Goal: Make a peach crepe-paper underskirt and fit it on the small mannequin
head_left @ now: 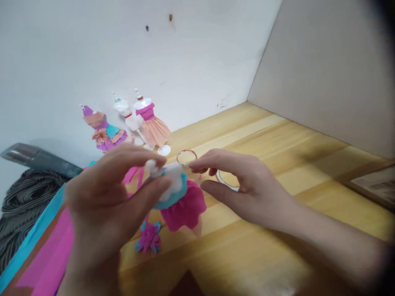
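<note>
My left hand (111, 193) pinches the neck of a small white mannequin (175, 174) between thumb and forefinger. The mannequin is tilted and wears a turquoise band and a ruffled magenta skirt (187, 207). To its right, my right hand (256, 191) hovers with thumb and fingers apart, holding nothing and not touching the skirt. Partly behind the right fingers lies a white ring-shaped roll (221, 181). A thinner ring (178, 158) rests just beyond the fingertips. Below the mannequin sits a magenta and turquoise paper flower (149, 238).
Several small dressed mannequins, one in a peach skirt (156, 129), stand by the white wall (197, 61). Left are a striped dark cloth (27, 205), a clear grey container (43, 158) and magenta and turquoise strips (46, 263). A flat brown box (375, 185) lies right on the wooden table (308, 164).
</note>
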Action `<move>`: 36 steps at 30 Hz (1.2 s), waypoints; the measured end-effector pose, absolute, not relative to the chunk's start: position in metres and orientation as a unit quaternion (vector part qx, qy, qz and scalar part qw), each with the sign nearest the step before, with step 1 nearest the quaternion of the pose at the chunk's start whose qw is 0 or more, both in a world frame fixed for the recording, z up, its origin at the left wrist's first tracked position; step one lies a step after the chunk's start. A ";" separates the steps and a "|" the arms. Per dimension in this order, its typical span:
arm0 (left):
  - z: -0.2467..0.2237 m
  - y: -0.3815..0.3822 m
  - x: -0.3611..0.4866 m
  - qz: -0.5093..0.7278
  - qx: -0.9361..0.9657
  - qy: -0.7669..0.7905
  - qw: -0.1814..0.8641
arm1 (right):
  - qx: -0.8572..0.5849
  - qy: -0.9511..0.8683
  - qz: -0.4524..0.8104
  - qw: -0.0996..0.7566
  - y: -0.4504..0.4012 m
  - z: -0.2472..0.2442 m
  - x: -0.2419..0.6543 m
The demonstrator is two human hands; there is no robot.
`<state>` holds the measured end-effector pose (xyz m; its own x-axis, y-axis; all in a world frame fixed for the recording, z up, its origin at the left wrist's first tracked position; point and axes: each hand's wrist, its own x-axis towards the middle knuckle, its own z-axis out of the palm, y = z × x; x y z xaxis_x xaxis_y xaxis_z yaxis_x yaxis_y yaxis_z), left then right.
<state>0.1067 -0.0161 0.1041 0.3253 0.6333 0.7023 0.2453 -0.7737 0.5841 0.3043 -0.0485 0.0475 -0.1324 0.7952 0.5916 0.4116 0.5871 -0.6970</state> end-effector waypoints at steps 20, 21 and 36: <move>0.103 0.029 0.102 0.449 0.785 0.257 0.340 | -0.327 -0.671 0.414 0.522 0.010 0.056 0.277; 0.103 0.027 0.100 0.434 0.792 0.254 0.346 | -0.319 -0.677 0.420 0.514 0.010 0.056 0.276; 0.082 0.030 0.105 0.522 0.718 0.282 0.364 | -0.425 -0.763 0.032 0.486 -0.053 0.034 0.274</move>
